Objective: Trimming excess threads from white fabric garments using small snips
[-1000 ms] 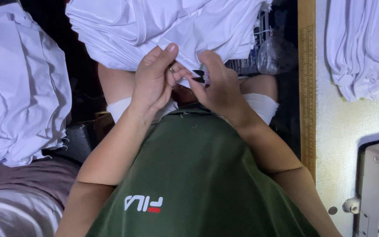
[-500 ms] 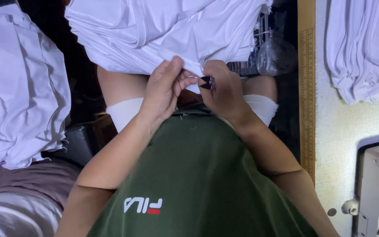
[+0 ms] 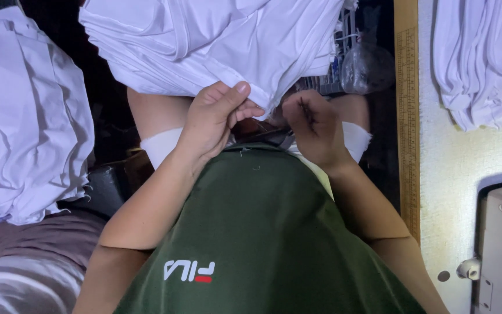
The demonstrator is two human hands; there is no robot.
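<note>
Two hands meet at the white garment's (image 3: 216, 40) lower edge, bundle lying beyond them on the lap. Left hand (image 3: 213, 119) pinches the hem; right hand (image 3: 315, 125) curled shut just beside, contents hidden.

Dark green short-sleeved shirt (image 3: 262, 232) with small white and red chest logo, white shorts (image 3: 161, 145), bare forearms

A crumpled clear plastic bag (image 3: 367, 67) lies at about one o'clock in the view, just left of the long wooden ruler (image 3: 407, 116), partly over a dark basket edge. Its contents cannot be made out. No separate labels, signs or screens are visible anywhere else in the view.
</note>
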